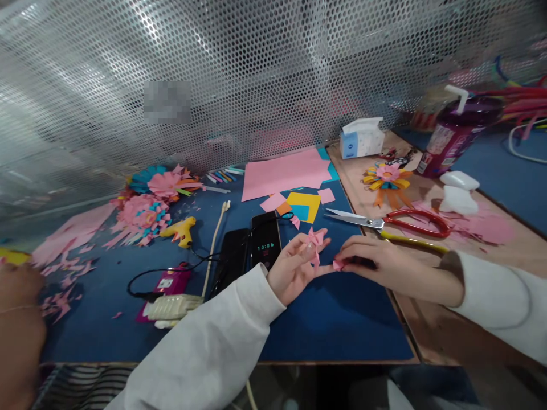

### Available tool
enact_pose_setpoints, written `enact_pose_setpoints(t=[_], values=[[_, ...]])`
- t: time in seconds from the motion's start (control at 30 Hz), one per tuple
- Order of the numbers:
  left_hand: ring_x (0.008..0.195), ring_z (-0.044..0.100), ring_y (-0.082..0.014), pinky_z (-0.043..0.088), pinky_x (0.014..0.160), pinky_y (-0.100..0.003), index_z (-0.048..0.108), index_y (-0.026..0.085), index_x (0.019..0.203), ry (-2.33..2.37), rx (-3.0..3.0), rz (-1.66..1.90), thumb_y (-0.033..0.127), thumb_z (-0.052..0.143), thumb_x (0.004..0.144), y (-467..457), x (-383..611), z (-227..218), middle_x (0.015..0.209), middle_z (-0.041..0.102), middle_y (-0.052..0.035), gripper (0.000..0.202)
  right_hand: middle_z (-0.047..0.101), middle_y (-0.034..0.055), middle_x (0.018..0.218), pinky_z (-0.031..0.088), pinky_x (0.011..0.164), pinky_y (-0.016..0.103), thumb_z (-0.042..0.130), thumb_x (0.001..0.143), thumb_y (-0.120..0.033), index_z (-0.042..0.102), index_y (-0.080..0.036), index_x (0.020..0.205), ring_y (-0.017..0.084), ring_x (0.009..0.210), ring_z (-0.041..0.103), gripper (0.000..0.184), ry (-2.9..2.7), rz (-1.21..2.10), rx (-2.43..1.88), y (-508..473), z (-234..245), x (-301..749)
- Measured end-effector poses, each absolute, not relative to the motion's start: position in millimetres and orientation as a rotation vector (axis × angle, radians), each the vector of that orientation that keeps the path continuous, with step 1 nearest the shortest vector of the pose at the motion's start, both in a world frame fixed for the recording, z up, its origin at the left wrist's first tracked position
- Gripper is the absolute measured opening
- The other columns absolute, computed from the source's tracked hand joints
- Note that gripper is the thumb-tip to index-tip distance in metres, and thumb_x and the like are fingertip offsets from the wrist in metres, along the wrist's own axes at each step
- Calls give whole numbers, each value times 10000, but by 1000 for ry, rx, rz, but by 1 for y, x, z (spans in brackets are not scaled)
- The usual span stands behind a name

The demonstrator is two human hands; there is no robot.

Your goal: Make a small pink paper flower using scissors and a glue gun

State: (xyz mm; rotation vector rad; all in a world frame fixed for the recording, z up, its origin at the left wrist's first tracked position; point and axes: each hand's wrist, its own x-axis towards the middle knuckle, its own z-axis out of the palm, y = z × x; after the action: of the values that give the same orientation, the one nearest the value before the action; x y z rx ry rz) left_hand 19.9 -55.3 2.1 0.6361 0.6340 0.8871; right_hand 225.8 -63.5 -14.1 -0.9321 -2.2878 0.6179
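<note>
The left hand (pixel 294 270), fingers partly spread, holds folded pink paper (pixel 316 238) between them; the right hand (pixel 376 259) pinches a small pink piece (pixel 338 265) against a left fingertip. The paper should be light, thin and easily creased, best taken gently by its folded edges. Beyond the right hand, scissors (pixel 382 223) lie on the bench (pixel 337 336).

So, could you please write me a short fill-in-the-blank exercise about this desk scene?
The left hand holds folded paper coloured ____.
The lit phone shows the time ____.
The glue gun is coloured ____.
A white ____ sticks out of the purple drink.

Missing words: pink; 10:06; yellow; straw.
</note>
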Motion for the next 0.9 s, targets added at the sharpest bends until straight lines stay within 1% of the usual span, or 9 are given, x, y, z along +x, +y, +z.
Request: enact_pose_setpoints(t=[0.17, 0.23, 0.33, 0.53, 0.63, 0.7, 0.77, 0.83, 0.9], values=[[1216, 464, -292, 537, 793, -477, 556, 184, 731, 635, 564, 913, 255, 775, 671, -55, 19, 1, 1227, 544, -47, 238, 638, 95, 1042, 541, 801, 332, 532, 890, -279, 592, -183, 1088, 179, 956, 620, 228, -2375, 286, -800, -70, -29, 225], [1223, 463, -295, 539, 794, -475, 555, 191, 755, 628, 551, 914, 269, 757, 696, -56, 19, 1, 1237, 539, -49, 225, 652, 101, 1025, 552, 770, 354, 533, 887, -292, 594, -170, 1074, 197, 934, 630, 232, -2393, 181, -793, -73, -29, 223], [1237, 458, -297, 547, 777, -451, 552, 198, 775, 609, 556, 913, 283, 739, 718, -57, 19, 1, 1257, 529, -47, 213, 676, 82, 952, 556, 718, 334, 490, 906, -234, 621, -175, 1000, 184, 856, 640, 172, -2359, 67, -784, -76, -25, 221], [1215, 482, -287, 553, 739, -422, 551, 203, 776, 658, 600, 895, 304, 737, 715, -57, 20, 0, 1237, 558, -40, 220, 687, 71, 927, 550, 714, 321, 446, 911, -156, 632, -174, 988, 174, 838, 626, 202, -2384, -40, -718, -79, -23, 222], [1069, 569, -237, 541, 773, -410, 542, 180, 691, 737, 715, 959, 301, 769, 673, -57, 22, -2, 1020, 634, -41, 258, 675, 62, 898, 534, 707, 300, 442, 916, -156, 616, -178, 966, 158, 814, 614, 182, -2345, 68, -763, -80, -21, 223], [874, 611, -178, 532, 757, -361, 560, 179, 677, 827, 897, 1025, 326, 764, 676, -58, 23, -4, 842, 641, -24, 251, 661, 57, 881, 519, 690, 280, 438, 922, -161, 593, -180, 944, 146, 794, 609, 158, -2259, 155, -824, -81, -19, 223], [695, 584, -130, 510, 687, -292, 595, 184, 702, 929, 1116, 1063, 335, 743, 698, -60, 23, -6, 715, 619, -5, 212, 648, 44, 847, 507, 674, 262, 437, 927, -174, 570, -187, 911, 136, 769, 609, 134, -2159, 234, -899, -82, -17, 223], [610, 543, -111, 472, 626, -251, 622, 189, 725, 999, 1303, 1072, 317, 719, 726, -63, 22, -7, 670, 605, 2, 160, 634, 25, 799, 499, 660, 249, 445, 927, -190, 553, -197, 872, 129, 730, 608, 122, -2087, 291, -970, -83, -15, 222], [609, 537, -114, 452, 614, -244, 640, 197, 741, 1021, 1427, 1073, 288, 697, 750, -65, 22, -8, 696, 615, -6, 108, 623, 15, 765, 494, 647, 241, 457, 925, -207, 543, -200, 838, 126, 701, 604, 123, -2054, 315, -1007, -83, -14, 222]])
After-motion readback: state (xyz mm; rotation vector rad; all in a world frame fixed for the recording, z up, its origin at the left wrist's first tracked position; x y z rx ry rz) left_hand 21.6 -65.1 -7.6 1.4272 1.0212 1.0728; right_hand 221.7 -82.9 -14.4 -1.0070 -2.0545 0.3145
